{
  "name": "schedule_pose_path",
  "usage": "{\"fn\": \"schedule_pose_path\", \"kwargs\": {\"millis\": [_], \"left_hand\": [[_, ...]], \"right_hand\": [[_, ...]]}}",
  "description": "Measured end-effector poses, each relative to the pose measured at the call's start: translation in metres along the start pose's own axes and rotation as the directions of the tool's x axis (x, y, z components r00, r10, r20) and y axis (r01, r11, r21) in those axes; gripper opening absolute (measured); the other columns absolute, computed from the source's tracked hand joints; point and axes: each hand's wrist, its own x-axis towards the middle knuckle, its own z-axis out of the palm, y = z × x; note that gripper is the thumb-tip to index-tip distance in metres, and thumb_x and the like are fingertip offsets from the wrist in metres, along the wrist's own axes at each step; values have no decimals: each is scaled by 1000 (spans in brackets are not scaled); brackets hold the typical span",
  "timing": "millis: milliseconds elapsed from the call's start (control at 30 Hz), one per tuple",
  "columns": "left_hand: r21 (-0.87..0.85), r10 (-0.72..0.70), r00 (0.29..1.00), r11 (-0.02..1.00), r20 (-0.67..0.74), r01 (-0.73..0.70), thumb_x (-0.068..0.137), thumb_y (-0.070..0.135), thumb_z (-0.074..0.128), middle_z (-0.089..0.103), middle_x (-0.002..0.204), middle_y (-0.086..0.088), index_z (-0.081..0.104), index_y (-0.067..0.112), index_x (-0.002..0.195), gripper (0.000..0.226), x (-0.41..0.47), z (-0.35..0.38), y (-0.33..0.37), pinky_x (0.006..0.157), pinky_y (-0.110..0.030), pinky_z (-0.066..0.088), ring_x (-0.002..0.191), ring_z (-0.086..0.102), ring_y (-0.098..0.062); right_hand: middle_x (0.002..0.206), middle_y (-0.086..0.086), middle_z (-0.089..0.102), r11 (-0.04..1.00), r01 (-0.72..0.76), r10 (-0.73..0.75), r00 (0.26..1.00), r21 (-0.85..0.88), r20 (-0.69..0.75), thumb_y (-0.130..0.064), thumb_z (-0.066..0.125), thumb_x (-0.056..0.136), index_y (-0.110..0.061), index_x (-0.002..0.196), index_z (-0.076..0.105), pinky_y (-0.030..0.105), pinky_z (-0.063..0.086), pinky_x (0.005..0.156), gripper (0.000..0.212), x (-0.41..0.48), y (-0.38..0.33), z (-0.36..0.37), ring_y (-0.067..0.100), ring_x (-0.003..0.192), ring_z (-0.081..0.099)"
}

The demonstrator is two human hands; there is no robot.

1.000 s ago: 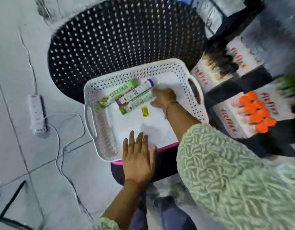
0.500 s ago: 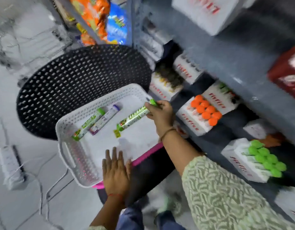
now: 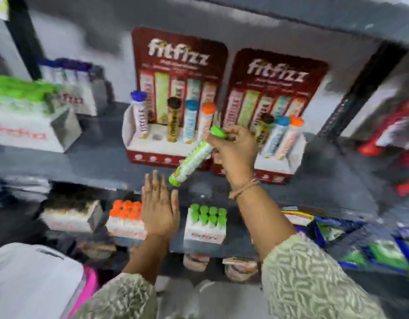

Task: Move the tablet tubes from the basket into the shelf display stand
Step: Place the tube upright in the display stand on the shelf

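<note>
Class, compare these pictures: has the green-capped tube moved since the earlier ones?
Yes. The green-capped tube has left the basket: the right hand now holds it tilted, up in front of the left display stand.

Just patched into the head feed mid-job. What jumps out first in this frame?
The right hand holds a green-capped tube tilted, cap up, in front of two red fitfizz display stands on the shelf. The left stand has one empty hole between its purple-capped tube and brown-capped tube. The left hand is open, fingers spread, lower down in front of the shelf edge.
</note>
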Motion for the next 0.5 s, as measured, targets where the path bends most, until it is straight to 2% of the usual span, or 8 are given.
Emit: {"fn": "schedule_pose_path", "kwargs": {"millis": [100,200,300,333,400,500], "left_hand": [[-18,117,987,993,113,-116,92,53,1,37,140,-26,42,-7,128,81,4,27,31,109,-44,14,132,25,-38],[2,128,976,991,179,-131,86,50,6,32,145,-19,33,-3,133,76,-1,42,42,113,-44,8,137,17,-32],[7,102,982,994,159,-105,86,56,3,35,144,-18,34,-2,133,81,-1,44,41,111,-39,5,136,19,-31],[8,107,982,994,153,-110,86,61,-1,37,142,-19,37,-2,132,86,-1,45,40,110,-39,6,135,22,-32],[14,110,983,993,150,-114,84,62,-9,40,140,-20,39,-2,131,93,-1,46,39,109,-38,6,134,25,-34],[24,98,985,994,142,-102,87,60,-1,39,141,-19,38,-2,131,85,0,46,44,110,-38,6,134,24,-33]], "right_hand": [[72,8,62,991,41,-51,996,-129,-74,-30,81,49,-25,60,48,53,57,68,35,32,-19,-38,32,73,66],[87,4,61,929,124,-125,992,-349,20,-24,82,62,-11,87,60,35,52,75,36,63,-34,-59,24,82,60],[115,9,66,822,224,-130,969,-523,211,-18,79,67,-10,110,63,29,49,87,47,94,-44,-64,24,105,61],[120,7,65,779,252,-113,957,-575,266,-17,77,69,-11,111,65,27,47,91,45,102,-47,-66,22,110,60],[120,4,67,690,281,-79,945,-667,316,-17,74,71,-12,108,69,22,46,90,38,116,-50,-70,19,111,60],[118,3,69,621,299,-37,935,-725,354,-17,74,72,-14,106,70,17,42,79,34,131,-52,-75,17,108,61]]}}
